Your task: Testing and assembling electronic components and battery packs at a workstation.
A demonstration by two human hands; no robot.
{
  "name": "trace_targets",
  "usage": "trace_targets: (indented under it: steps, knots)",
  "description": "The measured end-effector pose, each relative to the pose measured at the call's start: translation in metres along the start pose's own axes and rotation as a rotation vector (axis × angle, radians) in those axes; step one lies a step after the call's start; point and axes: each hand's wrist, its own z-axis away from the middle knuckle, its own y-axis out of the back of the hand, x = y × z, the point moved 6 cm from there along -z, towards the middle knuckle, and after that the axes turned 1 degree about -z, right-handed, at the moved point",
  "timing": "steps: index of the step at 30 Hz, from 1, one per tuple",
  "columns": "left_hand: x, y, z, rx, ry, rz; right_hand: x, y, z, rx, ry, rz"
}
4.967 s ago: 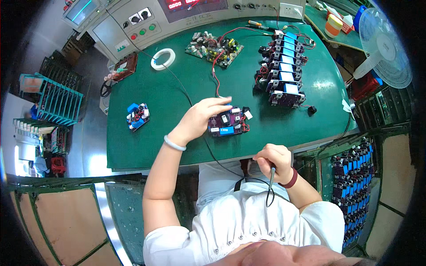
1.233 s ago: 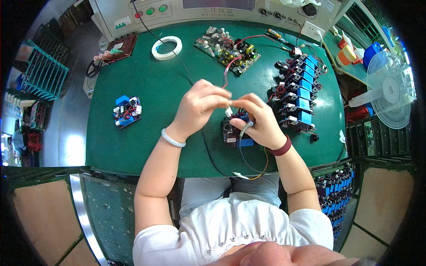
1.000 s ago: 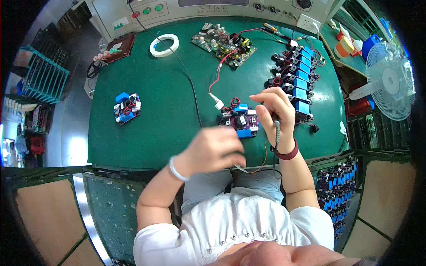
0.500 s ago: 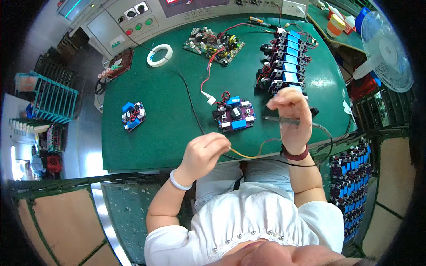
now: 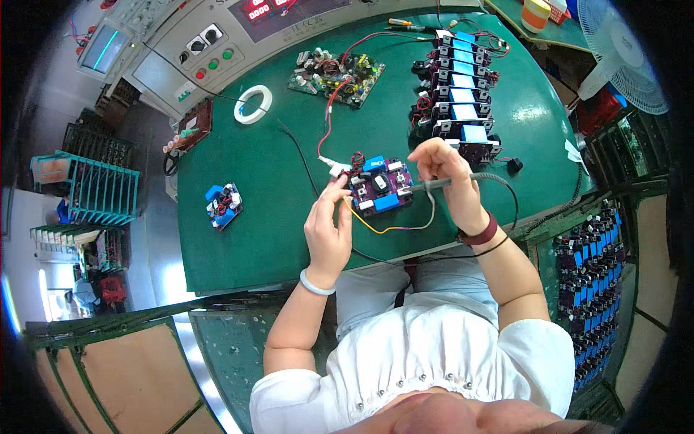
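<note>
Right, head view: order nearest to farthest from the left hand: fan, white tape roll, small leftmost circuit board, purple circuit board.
1. Purple circuit board, ahead, right of the left hand.
2. Small circuit board, to its left.
3. White tape roll, back left.
4. Fan, far right.

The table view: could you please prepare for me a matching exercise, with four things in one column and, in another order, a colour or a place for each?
Column one
1. tape roll
2. probe
3. long row of circuit boards
4. wire leading to the white connector

Column two
A. right side of the table
B. red
C. white
D. in the right hand

Pairs: 1-C, 2-D, 3-A, 4-B
</note>
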Motion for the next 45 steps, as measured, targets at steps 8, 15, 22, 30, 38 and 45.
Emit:
trace_targets:
  steps: [8,15,22,30,38,45]
  knots:
    - [-0.014,-0.006,0.002,0.029,0.233,0.141,0.035,-0.003,-0.015,-0.072,-0.109,-0.036]
    - [-0.006,-0.006,0.0,0.026,0.146,0.0,0.037,0.002,-0.013,-0.024,-0.089,0.182]
    - [-0.007,-0.003,0.004,0.013,0.206,-0.037,0.04,-0.004,-0.012,-0.081,-0.149,0.071]
    - [-0.008,0.006,0.009,0.03,0.184,0.001,0.036,-0.009,-0.022,-0.11,-0.146,0.156]
    - [-0.01,0.005,0.014,0.028,0.218,0.047,0.03,-0.01,-0.02,-0.039,-0.053,0.37]
    - [-0.013,0.005,0.013,0.062,0.218,0.085,0.031,-0.007,-0.023,-0.057,-0.023,0.47]
